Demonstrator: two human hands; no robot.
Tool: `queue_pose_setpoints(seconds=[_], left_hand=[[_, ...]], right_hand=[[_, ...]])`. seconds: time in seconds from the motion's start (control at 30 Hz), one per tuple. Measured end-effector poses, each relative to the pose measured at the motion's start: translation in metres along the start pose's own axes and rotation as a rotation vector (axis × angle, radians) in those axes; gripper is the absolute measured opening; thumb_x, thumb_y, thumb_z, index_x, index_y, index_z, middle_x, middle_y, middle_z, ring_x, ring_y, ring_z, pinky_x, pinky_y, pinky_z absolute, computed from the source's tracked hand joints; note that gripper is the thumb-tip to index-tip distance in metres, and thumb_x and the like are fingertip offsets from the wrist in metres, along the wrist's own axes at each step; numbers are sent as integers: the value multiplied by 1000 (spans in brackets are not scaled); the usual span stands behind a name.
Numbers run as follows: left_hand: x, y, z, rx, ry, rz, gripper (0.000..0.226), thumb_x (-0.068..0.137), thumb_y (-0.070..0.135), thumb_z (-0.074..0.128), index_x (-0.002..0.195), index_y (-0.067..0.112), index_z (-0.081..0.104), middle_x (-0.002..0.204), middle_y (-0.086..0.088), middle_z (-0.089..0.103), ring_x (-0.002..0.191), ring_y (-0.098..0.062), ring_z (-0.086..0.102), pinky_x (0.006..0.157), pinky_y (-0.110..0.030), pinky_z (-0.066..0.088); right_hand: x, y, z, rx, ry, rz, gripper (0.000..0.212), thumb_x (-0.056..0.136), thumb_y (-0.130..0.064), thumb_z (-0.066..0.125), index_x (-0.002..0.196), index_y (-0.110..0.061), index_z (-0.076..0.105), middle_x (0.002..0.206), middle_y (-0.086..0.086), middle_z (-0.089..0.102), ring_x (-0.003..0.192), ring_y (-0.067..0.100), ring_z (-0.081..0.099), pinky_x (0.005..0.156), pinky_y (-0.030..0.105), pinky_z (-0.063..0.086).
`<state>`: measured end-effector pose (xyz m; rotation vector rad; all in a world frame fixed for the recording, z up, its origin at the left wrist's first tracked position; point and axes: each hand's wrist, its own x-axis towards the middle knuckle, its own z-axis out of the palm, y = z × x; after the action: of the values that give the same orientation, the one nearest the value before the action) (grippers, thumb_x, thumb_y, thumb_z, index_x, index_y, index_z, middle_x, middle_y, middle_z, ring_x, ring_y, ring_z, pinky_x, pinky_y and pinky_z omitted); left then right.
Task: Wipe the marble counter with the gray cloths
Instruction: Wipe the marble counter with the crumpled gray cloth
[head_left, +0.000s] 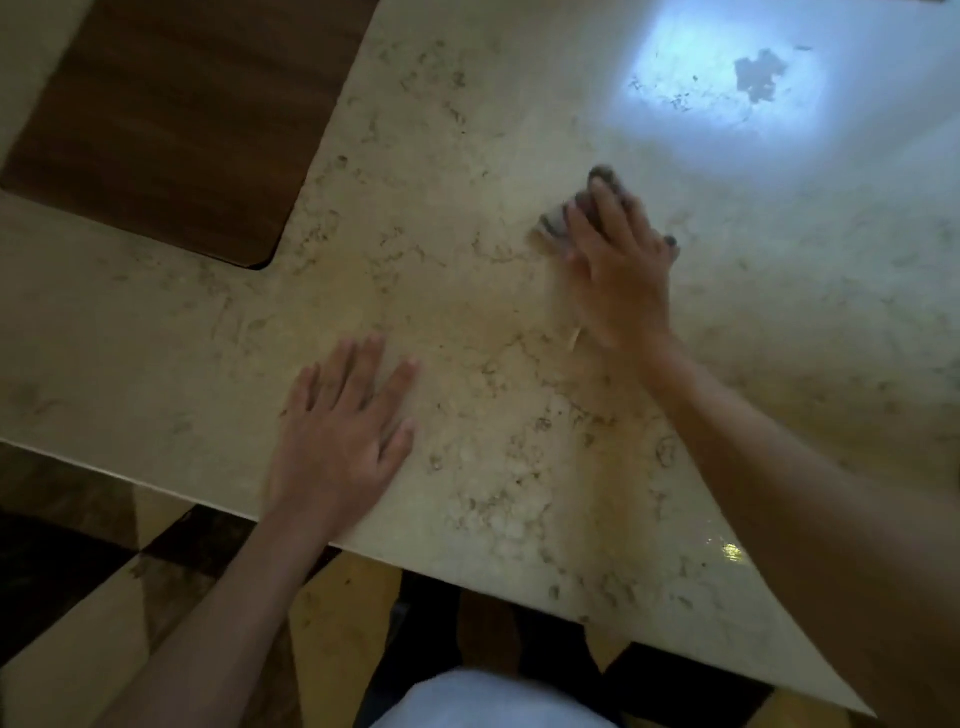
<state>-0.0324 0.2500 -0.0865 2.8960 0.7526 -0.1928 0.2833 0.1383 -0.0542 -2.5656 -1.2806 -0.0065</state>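
The marble counter (467, 291) is cream with grey-brown veins and fills most of the view. My right hand (618, 270) lies flat on a gray cloth (563, 218), pressing it against the counter right of centre; only the cloth's far edge shows past my fingers, and the hand is blurred. My left hand (343, 431) rests palm down on the bare marble near the front edge, fingers spread, holding nothing.
A dark wooden inset panel (171, 119) occupies the counter's far left. A bright light patch with a dark blotch (758, 78) reflects at the far right. The counter's front edge (363, 551) runs diagonally; patterned floor tiles (104, 571) lie below it.
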Motion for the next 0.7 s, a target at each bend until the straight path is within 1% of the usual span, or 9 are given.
queue_pose_setpoints(seconds=[0.1, 0.17, 0.27, 0.37, 0.47, 0.53, 0.6, 0.67, 0.7], left_hand=[[1, 5, -1, -19, 27, -48, 65, 102, 50, 28, 162, 37, 9, 173, -1, 3, 158, -28, 10, 123, -53, 19], [4, 8, -1, -21, 28, -61, 65, 100, 47, 32, 162, 37, 13, 172, -3, 10, 157, -31, 15, 121, -53, 18], [1, 18, -3, -13, -6, -139, 64, 101, 48, 28, 162, 38, 10, 173, -3, 7, 157, -32, 11, 122, -52, 12], [-2, 53, 0, -95, -23, -275, 65, 102, 53, 25, 162, 38, 7, 172, -7, 7, 157, -34, 7, 122, -56, 10], [-5, 97, 9, -75, 8, -194, 63, 103, 52, 27, 161, 41, 6, 172, -4, 8, 158, -32, 8, 123, -57, 13], [-5, 107, 13, -65, 18, -200, 62, 103, 51, 26, 161, 43, 5, 172, -1, 6, 159, -27, 3, 124, -55, 11], [-7, 106, 16, -45, 39, -218, 62, 103, 52, 24, 161, 42, 3, 172, 1, 4, 159, -23, 1, 126, -51, 8], [-8, 105, 17, -35, 65, -214, 63, 102, 53, 24, 161, 42, 4, 172, 2, 6, 159, -23, 3, 125, -50, 8], [-6, 105, 18, -32, 70, -211, 63, 102, 53, 25, 161, 42, 5, 172, 2, 6, 159, -23, 3, 125, -51, 9]], right_hand=[[-136, -44, 4, 147, -88, -293, 45, 106, -33, 47, 149, -22, 52, 165, 4, 35, 153, 34, 30, 109, 55, 40], [-211, -49, -2, 240, -247, -566, 42, 108, -29, 49, 149, -22, 51, 166, 1, 35, 155, 33, 27, 111, 50, 39], [-202, -6, -14, 220, -315, -881, 43, 110, -25, 47, 153, -22, 47, 166, 0, 33, 155, 31, 28, 115, 48, 37], [-92, 60, -18, 32, -83, -731, 44, 103, -19, 55, 147, -15, 53, 159, 10, 40, 144, 35, 45, 103, 56, 50], [17, 114, -28, -88, -39, -214, 48, 106, -34, 37, 151, -20, 47, 165, 13, 34, 147, 38, 38, 110, 61, 40], [24, 113, -23, -72, -15, -55, 51, 104, -38, 33, 149, -20, 50, 164, 13, 35, 147, 39, 36, 109, 57, 37], [-25, 90, -14, -42, -4, -165, 50, 101, -37, 52, 149, -22, 50, 164, 11, 35, 147, 37, 37, 105, 57, 40], [-117, 64, -10, 37, -102, -417, 80, 86, -40, 77, 155, -26, 39, 168, 7, 26, 153, 36, 28, 108, 60, 39], [-169, 52, -12, 110, -179, -559, 82, 87, -41, 77, 156, -26, 36, 169, 4, 23, 154, 35, 24, 108, 59, 39]])
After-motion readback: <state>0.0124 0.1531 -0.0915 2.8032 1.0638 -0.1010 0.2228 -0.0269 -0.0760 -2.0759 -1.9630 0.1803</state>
